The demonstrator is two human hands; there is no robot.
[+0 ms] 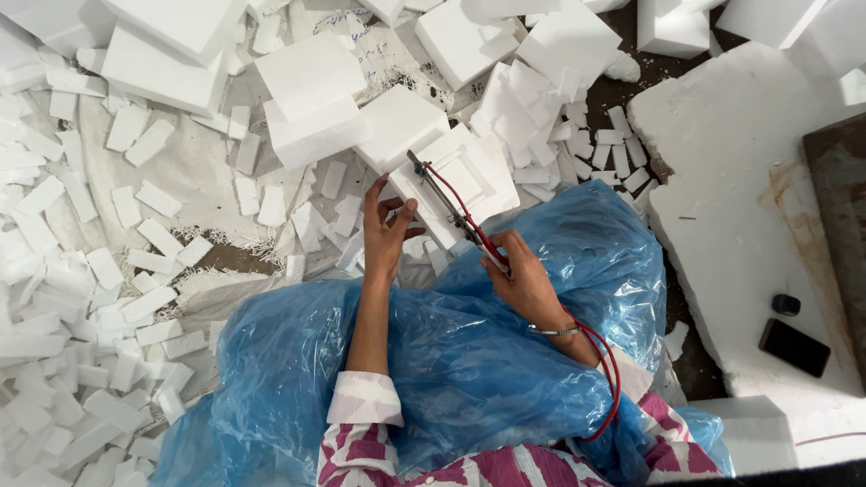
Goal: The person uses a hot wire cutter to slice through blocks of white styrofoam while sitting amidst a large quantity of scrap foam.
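**Foam block meeting the wire cutter over a blue-sheeted lap**

A person is sitting among white foam offcuts, a blue plastic sheet (469,352) spreading across the lap. The left hand (388,236) is gripping the near left edge of a square white foam piece (460,180), fingers curled around it and thumb pressing on top. The right hand (521,281) is closing around the handle of a thin metal cutter with red wires (448,200), its fingers wrapped fully about the grip. The cutter's long axis is running diagonally, from the right hand up and leftward across the foam piece, its tip lying near the piece's upper left corner. The foam piece is sitting just ahead of both hands, the left hand touching it directly, the right hand reaching it only through the tool. A red cable (606,379) is looping back past the right wrist. Small foam strips (81,361) are littering the floor to the left, while a dark phone (794,347) is resting on a large foam slab (749,180) to the right.
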